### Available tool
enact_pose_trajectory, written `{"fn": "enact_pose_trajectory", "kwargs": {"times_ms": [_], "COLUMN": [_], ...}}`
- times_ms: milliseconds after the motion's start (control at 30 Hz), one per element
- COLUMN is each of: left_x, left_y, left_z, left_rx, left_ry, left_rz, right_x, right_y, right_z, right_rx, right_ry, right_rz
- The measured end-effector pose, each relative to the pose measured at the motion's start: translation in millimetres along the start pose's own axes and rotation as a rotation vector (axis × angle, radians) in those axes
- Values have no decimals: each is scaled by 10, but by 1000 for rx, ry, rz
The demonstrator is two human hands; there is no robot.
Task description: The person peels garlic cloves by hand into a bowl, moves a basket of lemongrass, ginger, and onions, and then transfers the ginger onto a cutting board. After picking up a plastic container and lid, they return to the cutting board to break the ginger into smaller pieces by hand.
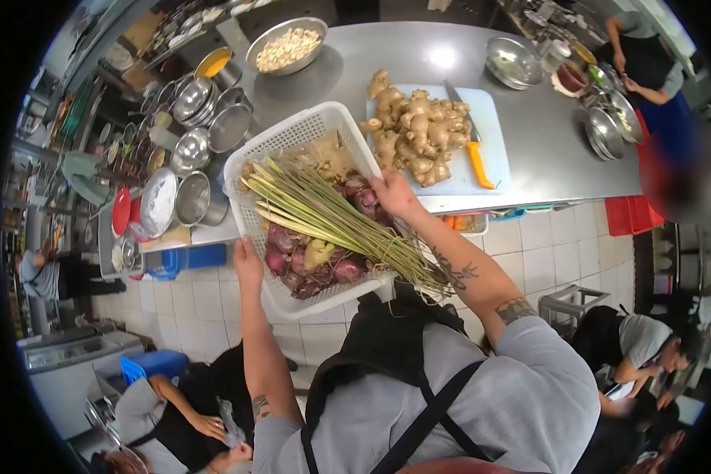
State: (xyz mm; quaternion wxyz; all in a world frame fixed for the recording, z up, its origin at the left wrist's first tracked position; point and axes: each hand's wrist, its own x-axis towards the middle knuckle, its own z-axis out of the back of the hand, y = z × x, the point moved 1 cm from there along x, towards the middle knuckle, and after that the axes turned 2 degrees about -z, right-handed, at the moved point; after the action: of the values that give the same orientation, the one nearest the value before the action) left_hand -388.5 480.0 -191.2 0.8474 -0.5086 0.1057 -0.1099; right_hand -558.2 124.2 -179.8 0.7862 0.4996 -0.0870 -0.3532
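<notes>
Both my hands grip a white perforated plastic basket (239, 164), tilted at the edge of the steel counter. My left hand (248, 261) is closed on its left rim, and my right hand (393, 195) is closed on the right rim. Inside lie a bundle of lemongrass (324, 209), several red onions (349, 268) and a pale knobbly piece (318, 253) that looks like ginger. The lemongrass tops stick out over the basket's near right corner. To the right, a pile of ginger (426, 130) rests on a light blue cutting board (486, 118), beside a yellow-handled knife (475, 158).
A steel bowl of peeled garlic-like pieces (288, 51) stands at the back of the counter (561, 134). Stacked metal bowls (197, 103) crowd the left side. More steel bowls (513, 63) are at the right. Co-workers (186, 411) stand close behind on both sides, near a stool (569, 304).
</notes>
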Motion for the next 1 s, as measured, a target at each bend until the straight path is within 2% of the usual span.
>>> {"fn": "enact_pose_trajectory", "kwargs": {"times_ms": [100,133,233,367,433,533,667,800,900,933,1000], "left_x": [-521,-709,-1203,-1726,-1941,-2119,-2173,-2308,-2532,-2629,-2847], "left_y": [86,-24,-2,-151,-78,166,577,971,1433,1631,2111], "left_z": [-38,-65,-28,68,169,245,-4,-169,-346,-446,-598], "left_rx": [26,-19,-6,-183,-257,-295,-255,-178,-169,-142,-54], "left_ry": [-81,-94,-114,-166,-176,-182,-208,-206,-188,-245,-226], "left_rz": [92,80,108,172,234,226,333,481,548,537,595], "right_x": [-263,-224,-544,-1014,-1225,-1414,-1241,-1223,-1274,-1306,-1353], "right_y": [140,-133,-91,-52,-32,-120,-838,-1265,-1653,-2022,-2602], "right_z": [226,103,198,226,163,-62,-389,-711,-954,-1028,-1138], "right_rx": [27,74,14,-50,-105,-75,47,157,126,93,-60], "right_ry": [166,160,169,201,219,203,286,336,447,475,610], "right_rz": [-82,-27,42,61,67,42,-121,-297,-433,-427,-431]}}
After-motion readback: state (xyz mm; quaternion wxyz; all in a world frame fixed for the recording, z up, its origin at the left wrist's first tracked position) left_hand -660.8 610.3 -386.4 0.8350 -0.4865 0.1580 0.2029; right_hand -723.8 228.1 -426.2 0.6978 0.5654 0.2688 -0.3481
